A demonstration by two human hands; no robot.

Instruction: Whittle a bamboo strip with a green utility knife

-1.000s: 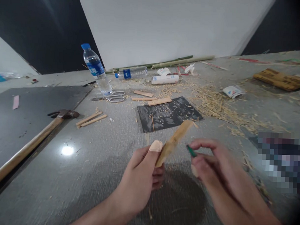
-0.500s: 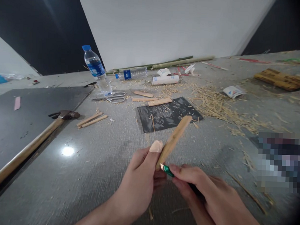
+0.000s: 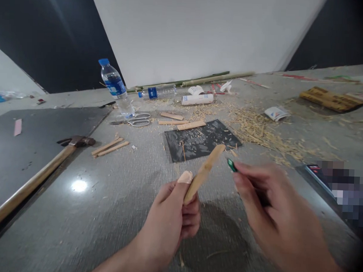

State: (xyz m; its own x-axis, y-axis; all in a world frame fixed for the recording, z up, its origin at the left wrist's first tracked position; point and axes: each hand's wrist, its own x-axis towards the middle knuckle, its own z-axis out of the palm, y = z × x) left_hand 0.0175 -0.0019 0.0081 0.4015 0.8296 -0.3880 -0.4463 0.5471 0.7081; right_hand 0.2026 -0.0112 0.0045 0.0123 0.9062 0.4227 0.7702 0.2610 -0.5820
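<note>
Grey floor spreads under both hands. Left hand [image 3: 174,219] is clamped on a bamboo strip's [image 3: 204,171] lower end, angling it up for trimming. Right hand [image 3: 268,202] pinches a green knife [image 3: 232,165] just beside it.

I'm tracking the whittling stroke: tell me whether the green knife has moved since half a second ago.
Yes. The green knife in the right hand has swung up and rightward, off the wooden stick's base, toward the black mat.

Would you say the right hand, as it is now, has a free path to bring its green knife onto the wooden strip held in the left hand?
Probably yes. The right hand holds the green knife just right of the wooden strip, apart from it, with nothing between them. The left hand grips only the strip's lower end.
</note>
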